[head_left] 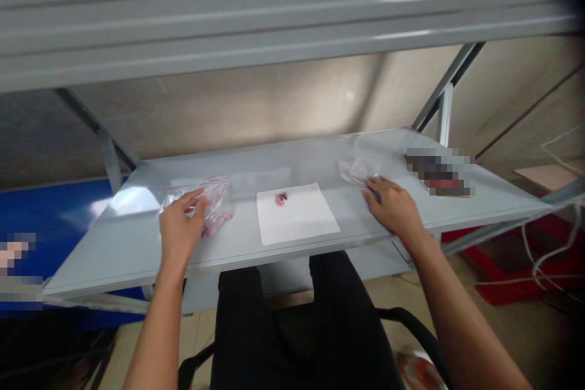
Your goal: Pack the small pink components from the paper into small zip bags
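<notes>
Fingers of my left hand point(176, 225) bent over a clear bag point(222, 195) on the left part of the grey table point(301, 166), with the thumb opposite them and a small gap showing farther back between thumb and fingers. Whether the tips pinched the plastic I could not tell. Pink pieces point(214, 228) sat low in that bag, near its right corner, just beside my hand, and red lines ran along its upper edge.

My right hand point(395, 206) was palm down on the other side, its fingers close together and pointing forward, the thumb slightly apart. Their tips met the near edge of a second clear bag point(354, 169), crumpled flat on the tabletop; I could not tell if I had any of it gripped.

Between my hands, apart from both, lay a white sheet point(297, 222), and on its far part a small pink-and-dark cluster point(281, 198). Beyond my right hand a dark, blurred item point(441, 177) rested near the table's right end. My black trousers point(347, 317) showed below the front edge.
</notes>
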Available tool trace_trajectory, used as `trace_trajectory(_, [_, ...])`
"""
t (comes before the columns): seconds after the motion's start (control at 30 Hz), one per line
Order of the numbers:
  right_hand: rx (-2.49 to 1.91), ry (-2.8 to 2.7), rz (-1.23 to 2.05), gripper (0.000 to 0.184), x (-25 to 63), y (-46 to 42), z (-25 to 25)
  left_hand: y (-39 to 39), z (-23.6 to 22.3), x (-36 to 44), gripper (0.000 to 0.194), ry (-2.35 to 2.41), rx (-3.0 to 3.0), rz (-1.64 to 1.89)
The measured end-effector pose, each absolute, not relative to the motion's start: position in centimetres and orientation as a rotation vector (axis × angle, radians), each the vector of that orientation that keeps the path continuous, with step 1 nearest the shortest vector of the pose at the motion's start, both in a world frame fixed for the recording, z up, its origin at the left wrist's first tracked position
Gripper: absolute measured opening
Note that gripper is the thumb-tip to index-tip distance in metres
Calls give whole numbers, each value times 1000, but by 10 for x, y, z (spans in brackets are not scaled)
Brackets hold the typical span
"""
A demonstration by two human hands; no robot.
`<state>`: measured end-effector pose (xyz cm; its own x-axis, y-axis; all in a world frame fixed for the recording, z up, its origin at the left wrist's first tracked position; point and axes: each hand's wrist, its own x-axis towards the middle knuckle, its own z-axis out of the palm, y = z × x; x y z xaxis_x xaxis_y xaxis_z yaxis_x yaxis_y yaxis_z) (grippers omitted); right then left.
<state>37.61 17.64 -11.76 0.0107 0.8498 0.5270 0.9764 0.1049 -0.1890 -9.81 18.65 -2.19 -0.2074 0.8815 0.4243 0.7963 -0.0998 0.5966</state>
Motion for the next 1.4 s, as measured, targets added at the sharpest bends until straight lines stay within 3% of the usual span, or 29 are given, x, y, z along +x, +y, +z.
trace_trajectory(0.17, [-1719,-1688,-353,38,368,170,-100,181,-25,-99,38,2219,2054,1378])
trace_trajectory(0.3, [-1500,-1622,-303,33,341,149,-60,153,-9,-77,37,2021,2277,1686])
trace_trajectory(0.37, [-1307,-1680,-133,28,311,129,-35,134,-1,-53,35,1695,2433,1683])
trace_trajectory(0.5, [-936,-1987,456,24,242,85,2,102,1,-10,46,1077,2556,1321])
trace_trajectory(0.63, [-800,-2006,734,27,208,69,6,91,-14,-3,21,1024,2270,1287])
trace_trajectory(0.7, [-836,-1954,787,25,205,81,-1,92,-20,-7,18,1142,2095,1313])
trace_trajectory(0.9, [-1351,-1702,462,16,206,164,-29,99,-31,-11,33,1157,1622,1231])
trace_trajectory(1.1, [-1633,-1817,292,11,189,195,-49,99,-42,-14,44,1188,1588,1206])
trace_trajectory(1.4, [-1687,-1731,389,21,181,196,-58,104,-45,-20,33,1240,1683,1183])
